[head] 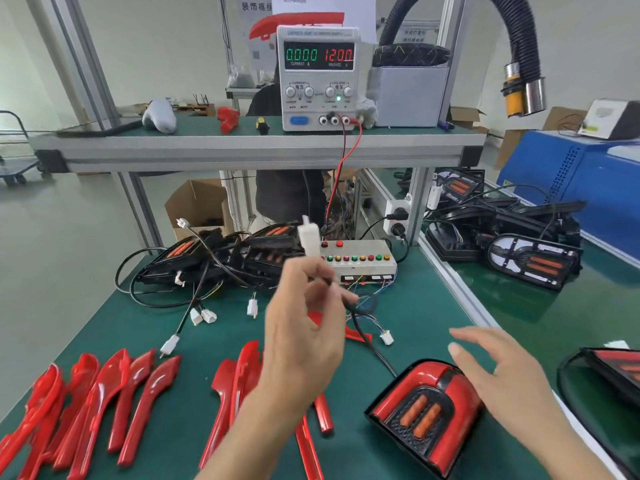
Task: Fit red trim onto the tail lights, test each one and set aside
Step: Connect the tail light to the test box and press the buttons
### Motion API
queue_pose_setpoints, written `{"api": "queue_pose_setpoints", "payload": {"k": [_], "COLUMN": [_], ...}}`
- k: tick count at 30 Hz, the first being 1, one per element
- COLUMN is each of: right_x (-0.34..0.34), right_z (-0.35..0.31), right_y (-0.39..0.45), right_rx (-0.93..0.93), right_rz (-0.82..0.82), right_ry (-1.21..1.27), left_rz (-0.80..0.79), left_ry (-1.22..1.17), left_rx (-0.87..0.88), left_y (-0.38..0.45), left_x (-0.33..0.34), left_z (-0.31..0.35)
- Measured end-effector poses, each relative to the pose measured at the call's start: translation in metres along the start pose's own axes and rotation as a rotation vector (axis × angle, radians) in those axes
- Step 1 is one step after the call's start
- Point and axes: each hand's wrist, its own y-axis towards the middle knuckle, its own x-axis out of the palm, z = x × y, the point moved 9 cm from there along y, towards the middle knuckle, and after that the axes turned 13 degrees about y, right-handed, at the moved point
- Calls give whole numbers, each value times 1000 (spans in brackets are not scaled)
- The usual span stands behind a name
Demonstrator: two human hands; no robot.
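1. Tail light (427, 407), red trim fitted, lies front-right on my bench, untested.
2. My left hand (304, 327) pinches its plug (309, 237) aloft; right hand (498, 365) hovers spread, empty.
3. Many trims (104, 393) and lights (221, 258) remain.

A: What are the hands doing?

B: The left hand (304, 327) is raised at centre, pinching a black cable just below its white connector (309, 235), which points up. The right hand (498, 368) hovers with fingers spread over a tail light (424, 412) wearing red trim, at 5 o'clock.

A: And on the desk (429, 306)?

B: Loose red trim pieces (93, 403) lie at 8 o'clock. A power supply (318, 77) at 12 o'clock reads 12.00 volts.
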Motion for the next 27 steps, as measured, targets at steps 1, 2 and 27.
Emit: {"api": "queue_pose_setpoints", "payload": {"k": [1,2,27], "right_x": [1,3,-8], "right_z": [-19,-37,-34], "right_y": [-2,-3,14], "right_rx": [-51,-95,-61], "right_rz": [12,3,135], "right_ry": [105,189,681], "left_rz": [-70,-132,-698], "left_ry": [-29,-44,242], "left_rx": [-35,-65,-917], "left_y": [-9,-18,-56], "left_x": [12,22,153], "left_z": [-3,-3,-163]}}
